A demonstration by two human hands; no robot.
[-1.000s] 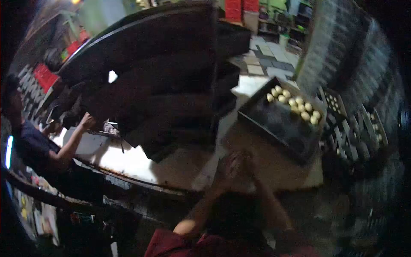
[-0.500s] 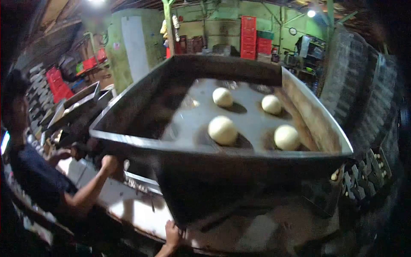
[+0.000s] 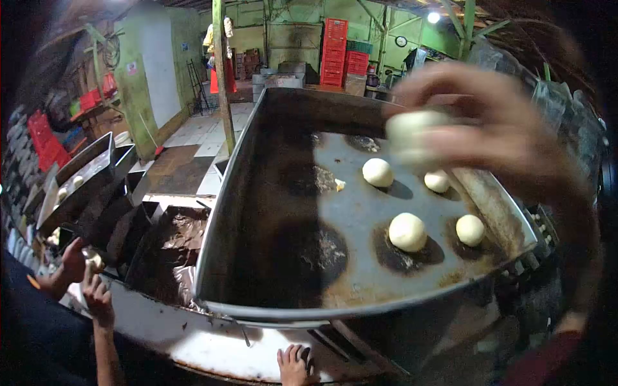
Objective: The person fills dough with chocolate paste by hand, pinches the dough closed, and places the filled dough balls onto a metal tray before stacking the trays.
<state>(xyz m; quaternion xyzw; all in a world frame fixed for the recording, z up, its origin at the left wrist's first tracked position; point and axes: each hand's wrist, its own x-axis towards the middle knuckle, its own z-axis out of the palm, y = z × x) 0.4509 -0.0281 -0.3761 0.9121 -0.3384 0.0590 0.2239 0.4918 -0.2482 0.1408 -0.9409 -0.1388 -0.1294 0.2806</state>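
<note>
Right hand (image 3: 502, 128) pinches a dough ball (image 3: 412, 132) over the tray (image 3: 360, 219) — bare floor at its 8 o'clock; left hand (image 3: 293, 363), farther, curls on the table (image 3: 212, 347) edge.

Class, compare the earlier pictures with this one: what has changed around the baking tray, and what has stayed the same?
The right hand has come in above the tray, holding a dough ball. The four dough balls on the tray stayed put, and the left hand stays at the table edge.
</note>
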